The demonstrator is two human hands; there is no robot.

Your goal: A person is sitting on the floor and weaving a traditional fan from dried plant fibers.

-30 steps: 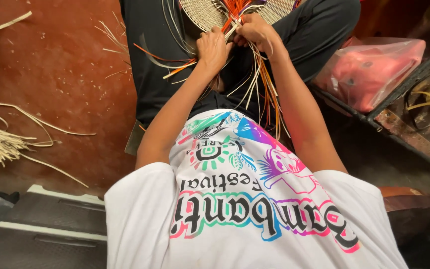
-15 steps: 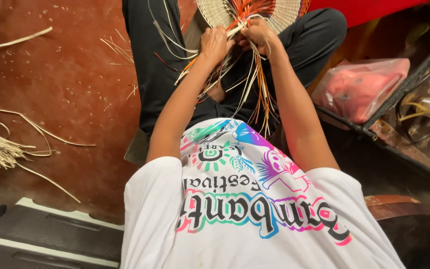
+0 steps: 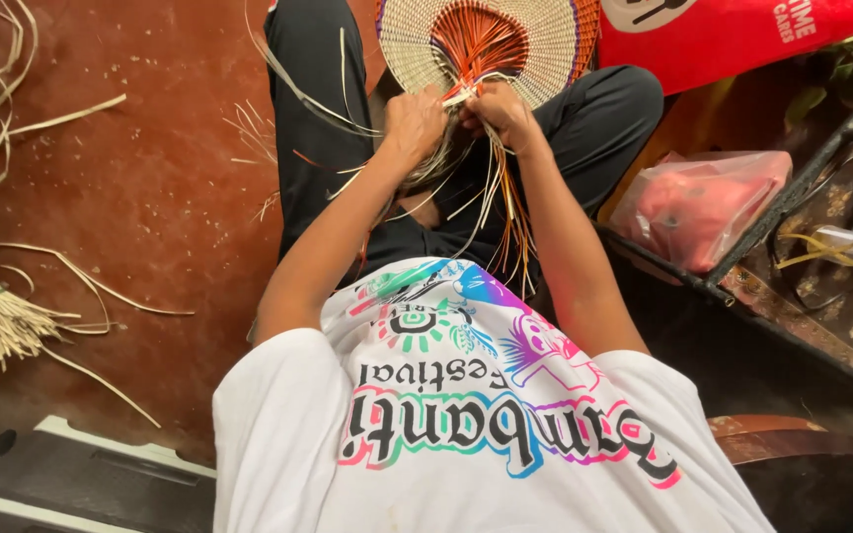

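Over the lap, the left hand and right hand both pinch loose strands at the woven disc. Its centre and pale ring look finished. Long unwoven ends hang below, so much weaving seems left.

The person wore a white short-sleeved T-shirt with a bright print across the chest: black lettering edged in pink, green and blue, under small multicoloured drawings. The arms were bare below the sleeves. Farther off, black trousers covered both legs.
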